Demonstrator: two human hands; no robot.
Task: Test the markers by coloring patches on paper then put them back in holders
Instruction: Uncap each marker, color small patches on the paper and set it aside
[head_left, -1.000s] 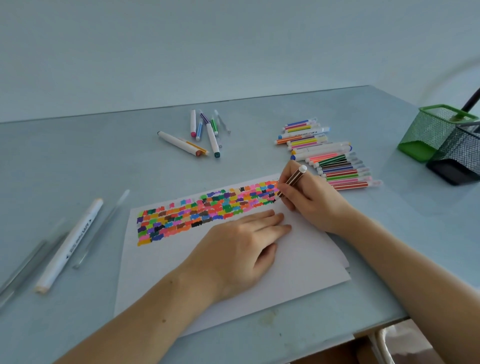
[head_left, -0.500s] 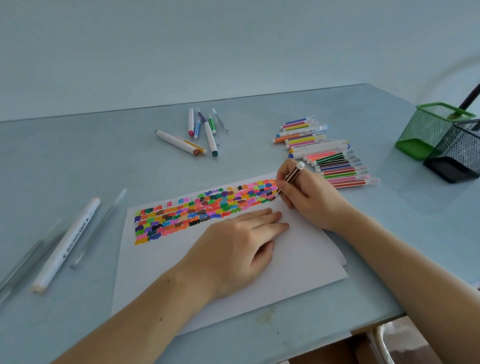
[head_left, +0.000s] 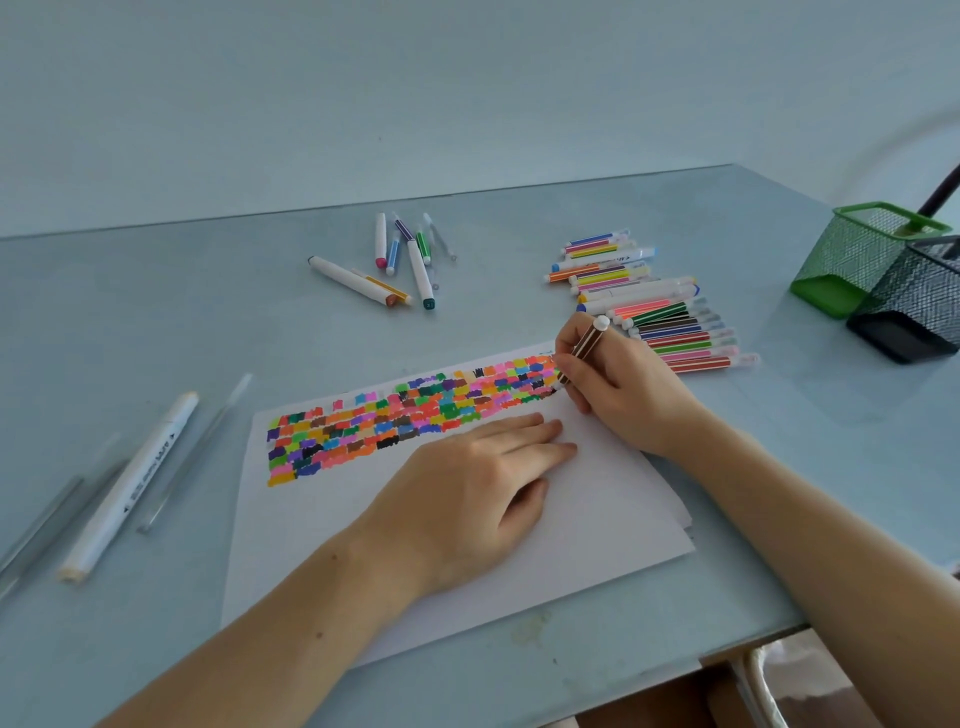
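Observation:
A white paper sheet (head_left: 597, 519) lies on the table, its upper part filled with a band of colored patches (head_left: 410, 415). My left hand (head_left: 467, 493) rests flat on the paper with straight fingers. My right hand (head_left: 618, 389) grips a brown striped marker (head_left: 584, 348) with a white end, its tip touching the right end of the patch band. A row of thin striped markers (head_left: 670, 322) lies just right of that hand. Two mesh holders stand at the far right, one green (head_left: 862, 254) and one black (head_left: 919, 306).
A loose group of markers (head_left: 395, 265) lies behind the paper. At the left lie a thick white marker (head_left: 135, 478) and clear thin caps or tubes (head_left: 197, 447). The table's front edge runs close below the paper; a dark rod leans in the green holder.
My right hand has made small strokes with the brown marker at the right end of the patch band. My left hand has stayed flat on the paper.

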